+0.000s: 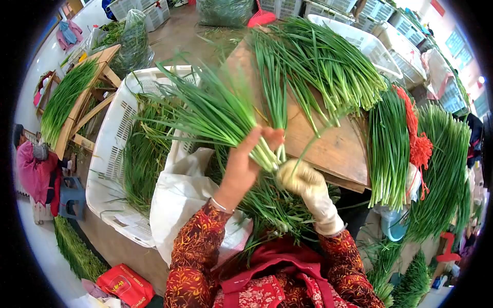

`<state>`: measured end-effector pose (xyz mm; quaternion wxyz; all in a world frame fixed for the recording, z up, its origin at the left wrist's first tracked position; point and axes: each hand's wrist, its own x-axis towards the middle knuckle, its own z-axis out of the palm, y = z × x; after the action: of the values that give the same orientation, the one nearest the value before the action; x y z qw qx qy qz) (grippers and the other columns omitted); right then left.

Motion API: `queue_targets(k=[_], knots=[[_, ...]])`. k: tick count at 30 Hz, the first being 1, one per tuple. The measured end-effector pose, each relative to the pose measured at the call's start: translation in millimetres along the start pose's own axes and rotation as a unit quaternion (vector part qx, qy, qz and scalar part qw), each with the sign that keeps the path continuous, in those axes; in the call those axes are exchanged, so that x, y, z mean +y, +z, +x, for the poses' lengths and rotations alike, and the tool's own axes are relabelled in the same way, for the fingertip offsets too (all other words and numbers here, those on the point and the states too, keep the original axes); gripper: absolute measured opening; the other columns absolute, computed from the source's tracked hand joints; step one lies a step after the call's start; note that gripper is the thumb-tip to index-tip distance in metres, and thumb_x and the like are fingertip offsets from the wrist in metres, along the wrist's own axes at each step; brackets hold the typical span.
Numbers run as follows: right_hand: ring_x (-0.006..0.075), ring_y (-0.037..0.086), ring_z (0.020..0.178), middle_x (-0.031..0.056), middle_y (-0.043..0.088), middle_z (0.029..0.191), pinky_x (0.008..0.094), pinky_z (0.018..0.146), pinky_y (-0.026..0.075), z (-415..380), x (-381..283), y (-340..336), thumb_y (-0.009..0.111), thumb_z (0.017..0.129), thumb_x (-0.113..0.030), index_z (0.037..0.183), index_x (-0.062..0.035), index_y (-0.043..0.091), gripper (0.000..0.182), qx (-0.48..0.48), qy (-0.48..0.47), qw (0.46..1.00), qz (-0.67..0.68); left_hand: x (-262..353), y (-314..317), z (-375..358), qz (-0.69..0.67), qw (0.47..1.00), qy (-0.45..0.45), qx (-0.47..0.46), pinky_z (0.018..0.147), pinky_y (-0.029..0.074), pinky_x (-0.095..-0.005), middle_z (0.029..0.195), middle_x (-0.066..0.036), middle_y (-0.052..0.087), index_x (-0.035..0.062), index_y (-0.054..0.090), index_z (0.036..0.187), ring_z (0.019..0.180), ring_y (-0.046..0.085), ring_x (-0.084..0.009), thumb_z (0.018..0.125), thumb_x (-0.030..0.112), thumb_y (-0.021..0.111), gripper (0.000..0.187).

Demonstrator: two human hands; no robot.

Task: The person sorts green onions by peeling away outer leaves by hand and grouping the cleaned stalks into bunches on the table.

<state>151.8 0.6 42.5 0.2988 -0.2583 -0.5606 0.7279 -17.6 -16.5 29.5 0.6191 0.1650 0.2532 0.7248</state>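
My bare left hand [245,163] is wrapped round a bunch of green stalks [226,113], pale ends pointing down to the right, leaves fanning up and left. Just right of those ends, my right hand [303,178], in a cream glove, is closed with a thin green leaf rising from its fingers. Beyond my hands, a large pile of the same stalks [328,61] lies on a wooden board [313,146], with a smaller bunch near its left side. Loose greens [277,203] lie below my hands, above my lap.
Left of my arms stands a white crate [105,164] holding greens, with a white sack [177,200] beside it. Stalks and red ties [420,149] are at the right. Further off are a wooden stand [77,110], a blue stool [72,197] and stacked crates [339,7].
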Motion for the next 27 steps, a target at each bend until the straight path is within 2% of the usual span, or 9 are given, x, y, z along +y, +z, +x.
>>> queue_targets(k=[1, 3, 5, 7, 11, 15, 21, 23, 27], knots=[[0.0146, 0.053, 0.081, 0.0053, 0.058, 0.088, 0.0265, 0.077, 0.043, -9, 1, -12, 0.059, 0.083, -0.016, 0.093, -0.0037, 0.059, 0.016, -0.140, 0.003, 0.985, -0.102, 9, -2, 3, 0.006, 0.999, 0.017, 0.027, 0.096, 0.039, -0.0440, 0.095, -0.007, 0.058, 0.0047, 0.054, 0.092, 0.103, 0.053, -0.0249, 0.087, 0.022, 0.052, 0.018], [0.0199, 0.057, 0.084, 0.0099, 0.060, 0.091, 0.0277, 0.077, 0.045, -26, 11, -20, 0.061, 0.081, -0.025, 0.098, -0.0043, 0.059, 0.027, -0.323, 0.266, 0.885, -0.205, 30, -19, 13, 0.028, 0.996, 0.077, 0.027, 0.095, 0.040, -0.0452, 0.085, -0.006, 0.057, 0.0054, 0.052, 0.088, 0.098, 0.055, -0.0248, 0.087, 0.022, 0.052, 0.017], [0.0249, 0.058, 0.090, 0.0143, 0.060, 0.097, 0.0297, 0.078, 0.046, -15, -17, -5, 0.059, 0.080, -0.036, 0.102, -0.0046, 0.059, 0.038, -0.286, 0.248, 0.729, -0.570, 43, -21, 12, 0.078, 0.994, 0.033, 0.066, 0.088, 0.045, -0.0442, 0.078, -0.003, 0.055, 0.0058, 0.052, 0.091, 0.089, 0.058, -0.0217, 0.087, 0.021, 0.052, 0.015], [0.0292, 0.059, 0.090, 0.0172, 0.061, 0.094, 0.0318, 0.075, 0.048, -7, -9, -22, 0.054, 0.081, -0.044, 0.101, -0.0077, 0.060, 0.041, -0.024, 0.040, 0.908, -0.416, 43, -22, 9, 0.036, 0.999, -0.008, 0.020, 0.082, 0.049, -0.0357, 0.077, -0.003, 0.055, 0.0060, 0.052, 0.091, 0.086, 0.059, -0.0193, 0.086, 0.021, 0.055, 0.017], [0.0323, 0.060, 0.075, 0.0148, 0.062, 0.078, 0.0390, 0.067, 0.046, 43, -36, -2, 0.052, 0.082, -0.045, 0.087, -0.0035, 0.059, 0.042, 0.063, 0.012, 0.840, -0.539, 51, -29, 7, 0.091, 0.995, -0.029, -0.003, 0.074, 0.050, -0.0281, 0.082, -0.005, 0.058, 0.0050, 0.053, 0.095, 0.081, 0.059, -0.0177, 0.083, 0.020, 0.058, 0.020], [0.0319, 0.060, 0.071, 0.0140, 0.061, 0.069, 0.0393, 0.064, 0.046, 65, -13, 18, 0.053, 0.076, -0.050, 0.078, -0.0063, 0.060, 0.045, 0.024, 0.028, 0.753, -0.657, 45, -14, 5, 0.213, 0.973, 0.014, 0.091, 0.068, 0.051, -0.0274, 0.094, -0.010, 0.060, 0.0023, 0.052, 0.103, 0.075, 0.060, -0.0161, 0.082, 0.016, 0.058, 0.025], [0.0302, 0.060, 0.066, 0.0129, 0.061, 0.066, 0.0378, 0.060, 0.046, 55, -13, 7, 0.054, 0.079, -0.038, 0.081, -0.0090, 0.061, 0.030, 0.132, -0.001, 0.768, -0.627, 28, -18, 7, 0.138, 0.989, 0.045, 0.037, 0.058, 0.050, -0.0256, 0.084, -0.006, 0.060, 0.0028, 0.052, 0.099, 0.065, 0.056, -0.0112, 0.082, 0.013, 0.057, 0.020], [0.0293, 0.060, 0.064, 0.0126, 0.061, 0.068, 0.0368, 0.058, 0.046, 48, -19, 2, 0.058, 0.079, -0.033, 0.083, -0.0086, 0.061, 0.025, 0.155, 0.042, 0.863, -0.479, 15, -17, 8, 0.171, 0.983, 0.051, 0.046, 0.054, 0.048, -0.0235, 0.081, -0.007, 0.059, 0.0039, 0.053, 0.094, 0.064, 0.055, -0.0102, 0.080, 0.017, 0.061, 0.021], [0.0290, 0.059, 0.063, 0.0121, 0.060, 0.070, 0.0359, 0.057, 0.045, 37, -22, 8, 0.061, 0.078, -0.029, 0.085, -0.0083, 0.061, 0.021, 0.131, 0.024, 0.894, -0.427, -4, -3, 2, 0.216, 0.974, 0.052, 0.040, 0.060, 0.044, -0.0221, 0.080, -0.001, 0.057, 0.0039, 0.056, 0.092, 0.069, 0.053, -0.0085, 0.077, 0.020, 0.066, 0.024]])
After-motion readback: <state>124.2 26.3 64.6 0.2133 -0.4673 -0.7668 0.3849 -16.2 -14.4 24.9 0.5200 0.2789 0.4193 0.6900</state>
